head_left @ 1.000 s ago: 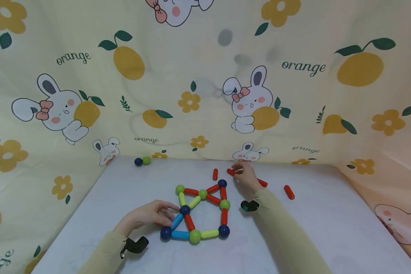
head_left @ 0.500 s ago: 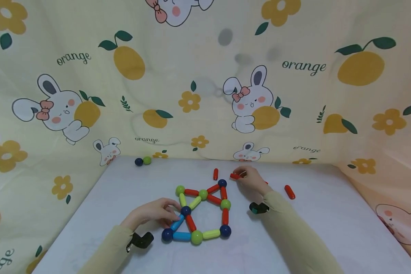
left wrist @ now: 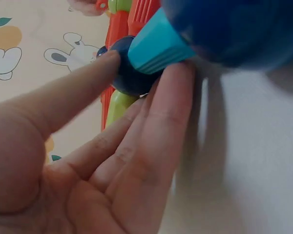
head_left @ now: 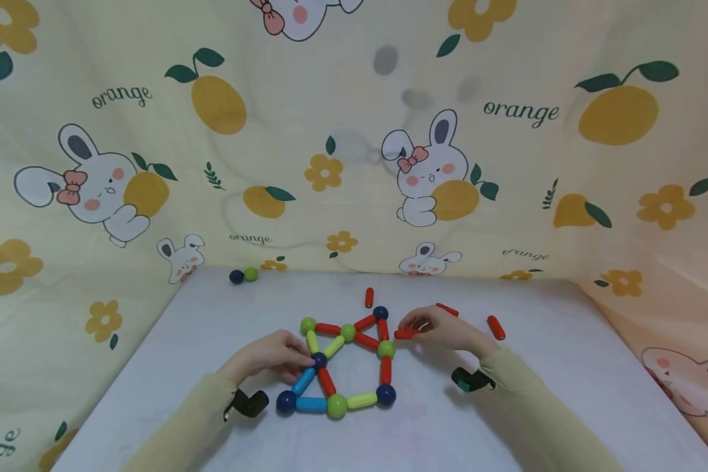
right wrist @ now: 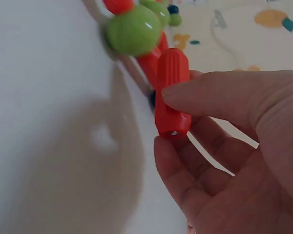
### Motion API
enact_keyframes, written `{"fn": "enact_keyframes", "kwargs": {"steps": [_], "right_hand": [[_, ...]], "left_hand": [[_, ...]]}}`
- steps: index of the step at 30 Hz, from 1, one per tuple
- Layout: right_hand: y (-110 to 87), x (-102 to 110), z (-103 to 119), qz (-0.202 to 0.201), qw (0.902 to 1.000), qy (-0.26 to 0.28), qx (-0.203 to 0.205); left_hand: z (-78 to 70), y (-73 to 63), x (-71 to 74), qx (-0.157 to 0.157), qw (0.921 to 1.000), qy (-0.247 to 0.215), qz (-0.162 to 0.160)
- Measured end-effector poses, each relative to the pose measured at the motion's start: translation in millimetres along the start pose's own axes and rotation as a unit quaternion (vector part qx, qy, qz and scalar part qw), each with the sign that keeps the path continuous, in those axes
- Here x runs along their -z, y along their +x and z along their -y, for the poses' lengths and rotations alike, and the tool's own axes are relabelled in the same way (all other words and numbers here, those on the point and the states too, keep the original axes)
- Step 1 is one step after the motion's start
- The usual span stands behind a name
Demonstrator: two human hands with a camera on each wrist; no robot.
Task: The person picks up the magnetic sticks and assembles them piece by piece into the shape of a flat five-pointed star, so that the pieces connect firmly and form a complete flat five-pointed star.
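Observation:
A flat frame of magnetic rods and balls lies on the white table, joining red, green and light blue rods with green and dark blue balls. At its left side my left hand holds a dark blue ball, thumb on one side and fingers on the other, beside a light blue rod. My right hand pinches a red rod between thumb and fingers, just right of the frame. A green ball of the frame is near that rod, with a small gap between.
Loose red rods lie at the back: one behind the frame, one behind my right hand, one farther right. A dark blue ball and a green ball sit together at the back left. A printed cloth hangs behind.
My right hand has picked up a red rod from the back of the table and brought it nearer, to the frame's right side. My left hand has shifted slightly at the dark blue ball.

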State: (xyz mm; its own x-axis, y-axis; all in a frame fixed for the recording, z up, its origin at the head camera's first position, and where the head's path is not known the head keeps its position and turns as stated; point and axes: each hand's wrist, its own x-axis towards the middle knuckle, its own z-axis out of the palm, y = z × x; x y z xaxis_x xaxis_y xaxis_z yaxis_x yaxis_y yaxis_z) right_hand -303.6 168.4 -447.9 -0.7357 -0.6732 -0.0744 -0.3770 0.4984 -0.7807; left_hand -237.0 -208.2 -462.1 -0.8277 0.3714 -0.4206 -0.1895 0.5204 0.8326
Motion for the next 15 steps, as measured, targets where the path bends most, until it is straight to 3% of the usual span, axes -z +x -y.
{"fn": "enact_keyframes", "kwargs": {"steps": [7, 15], "right_hand": [[-8.5, -13.9, -5.2, 0.009, 0.9999, -0.011, 0.006], [-12.2, -22.1, -9.1, -0.009, 0.9999, -0.013, -0.007]], "left_hand": [[-3.0, 6.2, -1.1, 0.023, 0.9994, -0.023, -0.015], [-9.1, 7.3, -4.7, 0.046, 0.9979, -0.029, -0.035]]}}
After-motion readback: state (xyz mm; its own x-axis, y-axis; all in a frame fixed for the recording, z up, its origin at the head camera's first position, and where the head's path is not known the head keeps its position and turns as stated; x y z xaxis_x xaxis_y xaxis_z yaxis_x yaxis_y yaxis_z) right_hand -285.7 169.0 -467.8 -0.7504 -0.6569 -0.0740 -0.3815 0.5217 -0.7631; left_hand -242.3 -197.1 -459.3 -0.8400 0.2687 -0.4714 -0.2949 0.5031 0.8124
